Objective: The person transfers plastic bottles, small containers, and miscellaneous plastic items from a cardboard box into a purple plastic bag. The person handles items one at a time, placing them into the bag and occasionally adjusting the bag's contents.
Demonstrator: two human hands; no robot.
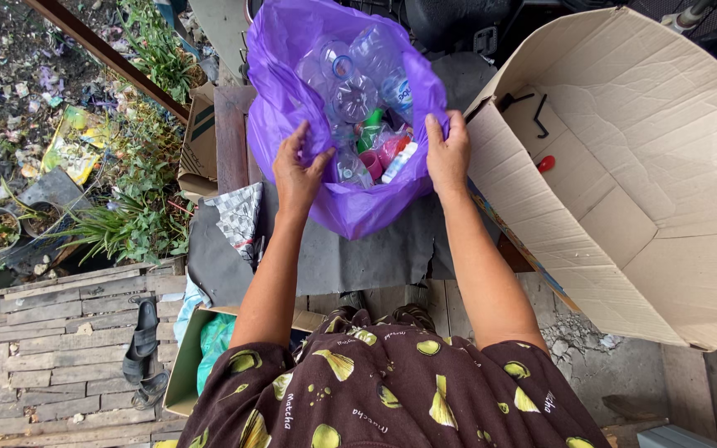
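Purple bag (350, 211) sits on a grey sheet (358, 253) over a wooden tabletop (231, 137), its mouth pulled wide, clear plastic bottles (350, 91) inside. Left hand (296, 170) and right hand (448, 153) each pinch its rim. Right of the bag, an open cardboard box (649, 191); left of it, weeds and litter (68, 124) outdoors.

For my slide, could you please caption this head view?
Both hands, left hand and right hand, hold open a purple plastic bag of clear plastic bottles.
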